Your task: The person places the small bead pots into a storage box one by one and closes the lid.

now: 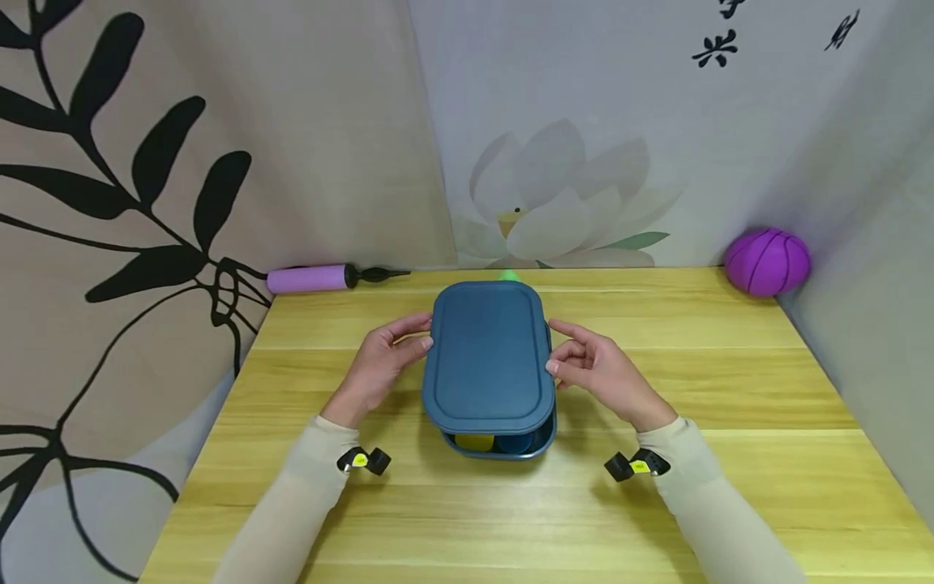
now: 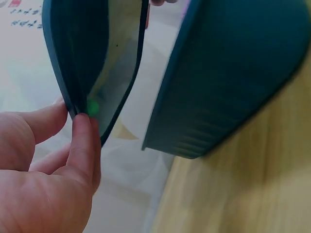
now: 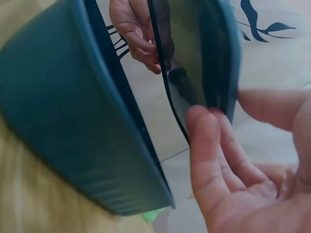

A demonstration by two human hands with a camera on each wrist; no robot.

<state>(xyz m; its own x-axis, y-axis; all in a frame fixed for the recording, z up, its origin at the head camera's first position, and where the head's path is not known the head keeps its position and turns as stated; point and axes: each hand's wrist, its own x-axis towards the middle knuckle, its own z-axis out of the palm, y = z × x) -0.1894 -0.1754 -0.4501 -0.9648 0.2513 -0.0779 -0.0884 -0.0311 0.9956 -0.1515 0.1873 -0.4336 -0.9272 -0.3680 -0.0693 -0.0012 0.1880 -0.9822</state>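
Observation:
A dark blue rectangular lid (image 1: 489,357) hangs over a matching blue box (image 1: 503,456), raised off its rim with a gap between them. My left hand (image 1: 383,357) pinches the lid's left edge between thumb and fingers. On the opposite side my right hand (image 1: 601,369) grips the right edge the same way. Both wrist views show the lid (image 2: 77,53) clear of the box wall (image 3: 73,107). Through the front gap a yellow thing (image 1: 474,442) and a round blue thing (image 1: 514,443) show inside the box; the lid hides the rest.
At the table's back left corner lies a purple hand pump (image 1: 310,279) with a black nozzle. A purple ribbed ball (image 1: 768,261) sits at the back right corner. Something green (image 1: 509,276) peeks out behind the lid. Printed cloth walls (image 1: 350,146) border the wooden table (image 1: 730,487).

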